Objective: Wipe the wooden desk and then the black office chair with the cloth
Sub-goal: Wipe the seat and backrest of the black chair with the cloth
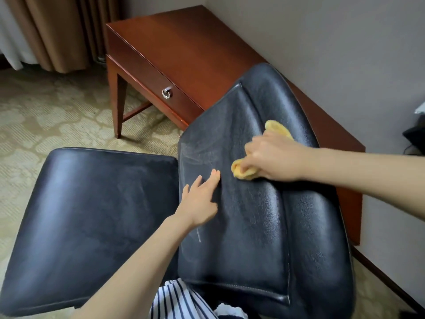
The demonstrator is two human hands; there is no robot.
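Observation:
The black office chair fills the lower view, its seat (92, 217) to the left and its padded backrest (253, 226) to the right. My right hand (273, 157) grips a bunched yellow cloth (243, 171) and presses it on the upper backrest. A second bit of the cloth shows above my knuckles. My left hand (200, 201) lies flat with straight fingers on the backrest's left edge. Faint wipe streaks show on the leather near the cloth. The wooden desk (184, 49) stands behind the chair against the wall.
The desk has a drawer with a metal ring pull (166, 93). Patterned carpet (46, 111) covers the floor at left. Brown curtains (57, 31) hang at the back left. A grey wall (345, 54) runs along the right. Dark objects (414, 137) sit at the right edge.

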